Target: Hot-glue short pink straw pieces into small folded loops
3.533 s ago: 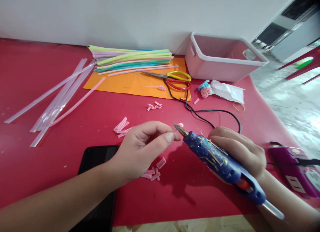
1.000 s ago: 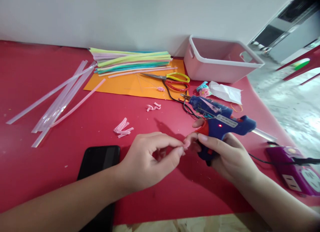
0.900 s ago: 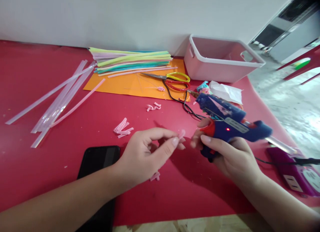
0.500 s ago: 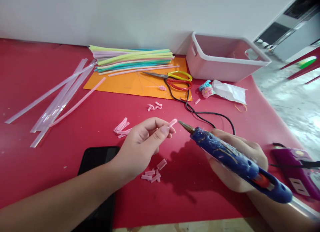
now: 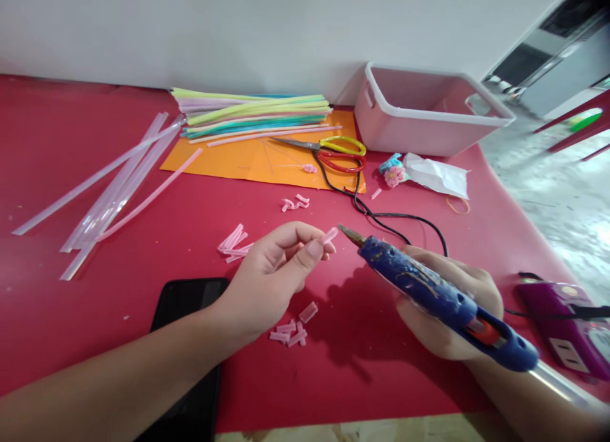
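Head view: a short pale-pink straw piece (image 5: 330, 234) is pinched in the left hand (image 5: 274, 277), while a glue-smeared blue glue gun (image 5: 438, 296) is gripped by the right hand (image 5: 452, 308).

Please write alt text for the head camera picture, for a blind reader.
A left hand pinches a short pink straw piece while the right hand aims the nozzle of a blue glue gun at it, just apart, over a red table. Behind lie cut pink pieces, colourful straws on orange paper, scissors and a white bin.

Home craft corner: red worktop (image 5: 71, 315) against plain white wall (image 5: 238, 29), strewn with straws (image 5: 252, 112), scissors (image 5: 328, 151), orange paper (image 5: 248, 162), plastic bin (image 5: 429, 121).
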`<state>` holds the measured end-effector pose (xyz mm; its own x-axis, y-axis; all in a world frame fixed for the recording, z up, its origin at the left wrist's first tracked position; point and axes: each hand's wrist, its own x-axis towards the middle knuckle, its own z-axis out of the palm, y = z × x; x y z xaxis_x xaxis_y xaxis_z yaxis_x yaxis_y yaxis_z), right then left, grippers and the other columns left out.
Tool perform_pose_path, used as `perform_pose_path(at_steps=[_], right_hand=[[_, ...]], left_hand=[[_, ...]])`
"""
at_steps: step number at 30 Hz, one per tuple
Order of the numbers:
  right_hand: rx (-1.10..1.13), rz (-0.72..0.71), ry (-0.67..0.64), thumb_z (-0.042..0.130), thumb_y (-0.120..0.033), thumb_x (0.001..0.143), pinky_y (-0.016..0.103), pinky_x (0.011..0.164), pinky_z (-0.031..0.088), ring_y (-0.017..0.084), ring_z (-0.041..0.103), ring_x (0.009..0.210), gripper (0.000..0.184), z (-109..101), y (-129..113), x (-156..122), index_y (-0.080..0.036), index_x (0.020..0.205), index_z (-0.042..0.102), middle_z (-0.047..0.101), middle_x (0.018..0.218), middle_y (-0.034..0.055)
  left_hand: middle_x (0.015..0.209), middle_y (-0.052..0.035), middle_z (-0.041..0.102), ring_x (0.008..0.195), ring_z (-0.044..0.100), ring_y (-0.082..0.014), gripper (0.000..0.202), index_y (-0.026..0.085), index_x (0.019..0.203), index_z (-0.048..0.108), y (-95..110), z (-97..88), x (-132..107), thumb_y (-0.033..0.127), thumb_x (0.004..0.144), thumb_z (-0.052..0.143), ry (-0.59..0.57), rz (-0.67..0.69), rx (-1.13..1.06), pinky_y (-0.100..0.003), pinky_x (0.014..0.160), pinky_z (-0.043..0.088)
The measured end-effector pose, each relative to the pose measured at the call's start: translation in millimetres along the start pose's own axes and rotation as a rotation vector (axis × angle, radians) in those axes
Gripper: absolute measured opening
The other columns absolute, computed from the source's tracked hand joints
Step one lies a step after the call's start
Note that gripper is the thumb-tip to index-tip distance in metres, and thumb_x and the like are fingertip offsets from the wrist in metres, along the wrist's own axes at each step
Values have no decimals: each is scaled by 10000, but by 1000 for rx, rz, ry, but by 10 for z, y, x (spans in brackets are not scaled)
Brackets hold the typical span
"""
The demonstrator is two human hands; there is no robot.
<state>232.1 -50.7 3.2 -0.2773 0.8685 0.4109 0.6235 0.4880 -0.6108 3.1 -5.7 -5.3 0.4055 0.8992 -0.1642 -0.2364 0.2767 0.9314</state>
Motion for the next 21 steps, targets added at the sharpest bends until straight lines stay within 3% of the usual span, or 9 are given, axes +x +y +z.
perform_pose_path(at_steps=[13,21], right_hand=[[-31,-4,-29,650,-188,818,309,485,436,164,513,501,311,0,11,-17,-349,1081,606,550,650,-17],[14,4,-42,656,-172,815,306,500,435,161,522,519,361,-2,14,-22,-359,1121,613,544,669,-15]], left_hand=[[832,3,660,507,342,-52,199,206,840,654,7,5,3,395,878,702,-1,33,50,-219,473,297],[855,-14,682,562,437,-71,182,205,840,667,-10,-7,-11,378,890,693,-8,52,50,-222,473,295]])
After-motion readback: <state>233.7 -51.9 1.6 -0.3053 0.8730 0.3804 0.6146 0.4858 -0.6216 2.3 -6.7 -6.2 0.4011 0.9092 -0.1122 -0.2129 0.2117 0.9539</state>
